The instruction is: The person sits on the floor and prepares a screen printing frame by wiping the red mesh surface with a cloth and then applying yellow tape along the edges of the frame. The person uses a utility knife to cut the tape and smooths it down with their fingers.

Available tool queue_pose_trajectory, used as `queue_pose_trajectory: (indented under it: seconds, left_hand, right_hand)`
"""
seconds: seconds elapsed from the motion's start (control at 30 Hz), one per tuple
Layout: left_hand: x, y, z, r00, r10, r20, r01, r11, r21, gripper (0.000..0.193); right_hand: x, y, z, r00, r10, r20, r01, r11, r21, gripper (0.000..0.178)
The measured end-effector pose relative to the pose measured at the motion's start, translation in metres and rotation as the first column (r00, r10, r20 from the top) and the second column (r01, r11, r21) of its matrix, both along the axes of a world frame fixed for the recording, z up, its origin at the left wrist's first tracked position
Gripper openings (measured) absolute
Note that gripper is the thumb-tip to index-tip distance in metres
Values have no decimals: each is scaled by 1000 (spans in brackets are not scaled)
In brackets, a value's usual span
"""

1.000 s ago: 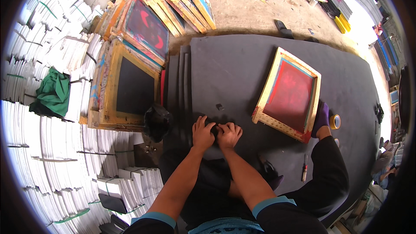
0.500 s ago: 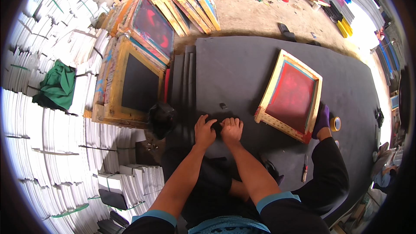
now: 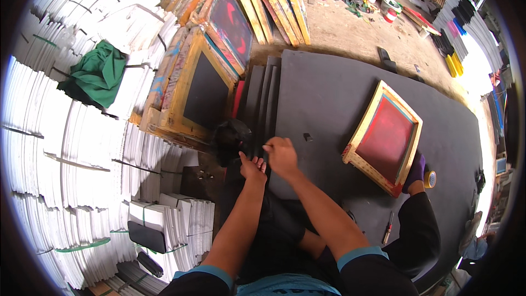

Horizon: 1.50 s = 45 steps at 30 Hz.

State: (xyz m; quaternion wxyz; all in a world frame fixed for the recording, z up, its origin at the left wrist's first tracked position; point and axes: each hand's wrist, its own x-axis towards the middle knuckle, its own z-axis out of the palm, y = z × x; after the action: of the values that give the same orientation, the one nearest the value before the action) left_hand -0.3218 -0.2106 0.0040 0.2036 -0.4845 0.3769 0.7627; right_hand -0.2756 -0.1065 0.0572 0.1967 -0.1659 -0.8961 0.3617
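Observation:
My left hand [image 3: 253, 168] is turned partly palm up, its fingers extended, close beside a crumpled black plastic bag [image 3: 230, 134]. Just to its right, my right hand [image 3: 282, 157] is closed with the fingers curled in; whatever it may hold is hidden. Both are above the left edge of the large dark grey foam sheets [image 3: 339, 98]. A small dark block [image 3: 308, 137] lies on the top sheet, right of my right hand. Farther right rests a wooden-framed printing screen [image 3: 384, 137] with red mesh, tilted on the sheet and touched by neither hand.
More screen frames [image 3: 192, 87] lean at the left, near tall bundles of white sheets [image 3: 60, 153] and a green cloth [image 3: 98, 74]. On the right, a yellow tape roll [image 3: 430, 179] lies by my purple-socked foot [image 3: 416, 171], with a thin tool [image 3: 388, 228] nearer me.
My hands have moved left from the foam sheet to beside the black bag. The left has turned over with fingers extended; the right has curled closed. The view has swung left.

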Motion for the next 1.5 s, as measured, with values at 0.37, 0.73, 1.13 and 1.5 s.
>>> queue_pose_trajectory:
  seconds: [0.37, 0.73, 1.13, 1.5]
  left_hand:
    - [7, -34, -120, 590, -115, -800, 309, 947, 91, 41]
    - [16, 11, -4, 852, -493, -176, 493, 869, -45, 45]
    - [19, 30, -6, 691, -519, -503, 273, 832, -483, 30]
    - [35, 53, -1, -52, -968, -244, 80, 240, -967, 26]
  right_hand:
    - [-83, -67, 17, 903, 193, 385, -239, 968, 75, 13]
    - [65, 8, -47, 964, -258, 59, 235, 938, 255, 47]
    - [56, -12, -76, 923, 77, 377, -122, 988, 97, 84]
    - [149, 41, -75, 922, 27, 387, -164, 932, 323, 70]
